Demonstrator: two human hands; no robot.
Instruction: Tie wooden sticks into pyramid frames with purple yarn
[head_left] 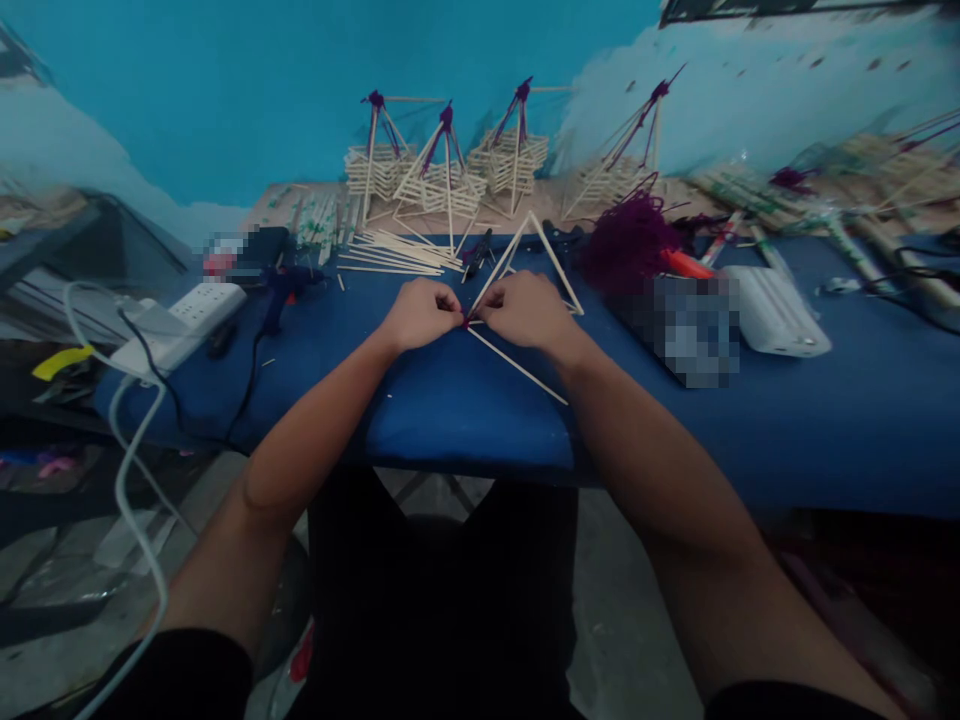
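Observation:
Thin wooden sticks joined into an angular frame (519, 366) lie on the blue tabletop before me, with a corner between my hands. At that corner is a small bit of purple yarn (466, 323). My left hand (426, 314) pinches the yarn from the left, thumb and forefinger together. On the other side, my right hand (529, 312) is closed on the stick frame close to the same corner, covering part of it. Beyond my right hand the frame's far sticks (556, 262) rise to a point. The exact grip of my right fingertips is partly hidden.
Loose sticks (397, 254) lie behind my left hand. Stacked-stick pieces with purple-tied tops (448, 190) stand along the wall. A purple yarn bundle (630, 240) and white device (776, 310) sit right; a glue gun (279, 298) and power strip (180, 325) left.

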